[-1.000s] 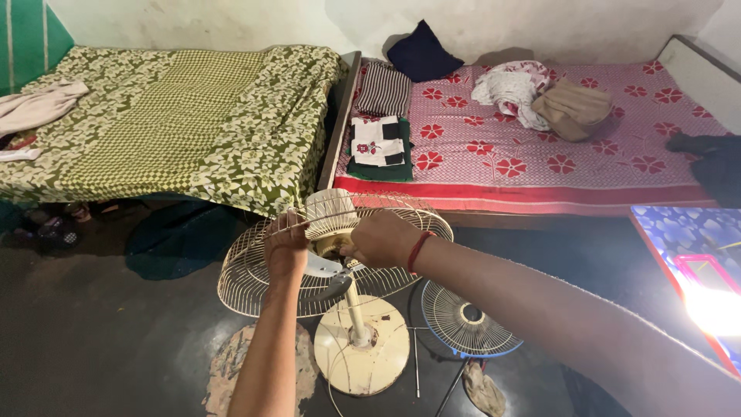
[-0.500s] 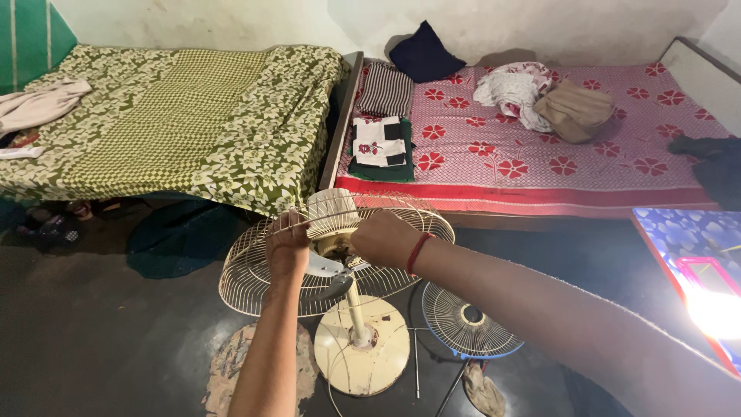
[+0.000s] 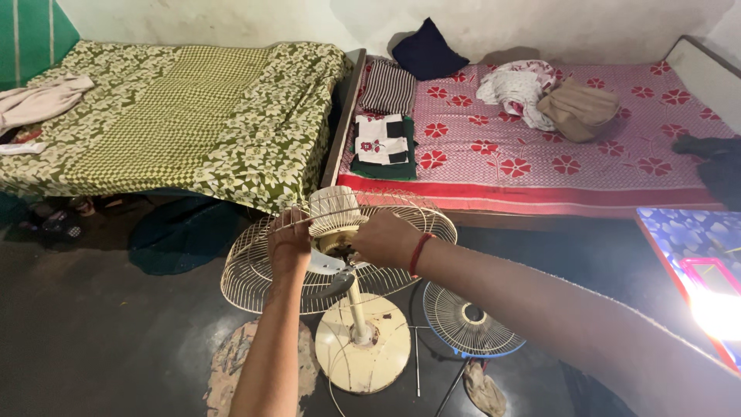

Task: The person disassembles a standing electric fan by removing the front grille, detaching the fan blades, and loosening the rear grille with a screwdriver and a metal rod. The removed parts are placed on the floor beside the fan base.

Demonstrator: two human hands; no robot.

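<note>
Left hand gripped the cream wire fan guard, right hand closed over the fan motor hub (fingers hidden), fan standing on its round base on the dark floor, smaller blue-rimmed guard just beside, beds behind.

At the upper left of the frame a bedspread shows olive green with cream flowers and checks. The sheet at upper right is pink with red flowers and a red border. The fan guard at centre is cream, its base cream too. A red thread circles the wrist.
</note>
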